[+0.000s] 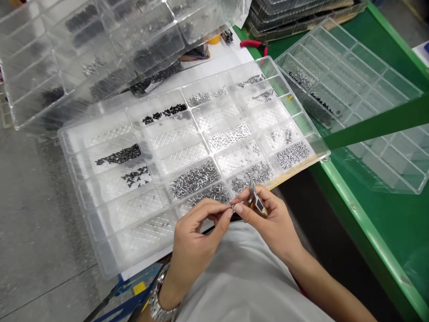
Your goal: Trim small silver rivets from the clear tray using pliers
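Observation:
My left hand (197,237) is closed, its thumb and forefinger pinching a tiny part too small to name. At the same spot the fingertips of my right hand (268,219) meet it from the other side. Lying in my right palm, under the curled fingers, is a small pair of pliers or cutters (257,203) with metal jaws and yellowish parts. Both hands are just over the near edge of a clear compartment box (157,192). Silver screws (196,179) fill several of its compartments, and black screws (120,154) lie in others.
Another clear divided box (67,89) with dark parts is at the upper left. To the right, a clear organizer (351,76) rests on the green bench (378,223). Red-handled pliers (253,44) lie behind, near stacked trays (295,18). A green bar (382,118) crosses on the right.

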Demonstrator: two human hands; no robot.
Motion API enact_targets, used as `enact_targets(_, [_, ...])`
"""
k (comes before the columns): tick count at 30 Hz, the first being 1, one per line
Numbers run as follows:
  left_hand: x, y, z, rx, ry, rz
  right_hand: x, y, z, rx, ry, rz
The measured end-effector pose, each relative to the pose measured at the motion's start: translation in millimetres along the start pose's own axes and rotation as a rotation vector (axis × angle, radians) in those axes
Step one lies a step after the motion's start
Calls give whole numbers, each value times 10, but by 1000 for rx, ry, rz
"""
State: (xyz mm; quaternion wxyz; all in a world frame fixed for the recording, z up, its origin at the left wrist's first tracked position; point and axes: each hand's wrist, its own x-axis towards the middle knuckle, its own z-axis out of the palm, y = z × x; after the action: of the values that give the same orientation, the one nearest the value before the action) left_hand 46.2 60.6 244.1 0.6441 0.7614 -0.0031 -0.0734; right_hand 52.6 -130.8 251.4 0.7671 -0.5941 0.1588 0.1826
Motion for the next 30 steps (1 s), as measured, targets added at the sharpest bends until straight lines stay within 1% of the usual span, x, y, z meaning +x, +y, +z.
enact_targets(7, [-14,-43,38,54,34,82,37,20,-5,-39,7,-24])
enact_targets(13, [-39,-83,17,69,8,139,-20,79,-15,31,8,-33])
enact_targets(20, [-26,-95,21,94,-3,166,-42,131,-26,20,10,-59])
enact_targets(25, [-34,-127,37,137,32,219,2,186,11,-38,26,-134])
enact_targets(28, [-48,-138,49,118,55,213,14,202,54,-60,26,-184])
enact_targets(30, [-58,-141,48,87,69,202,8,180,32,-95,53,-244])
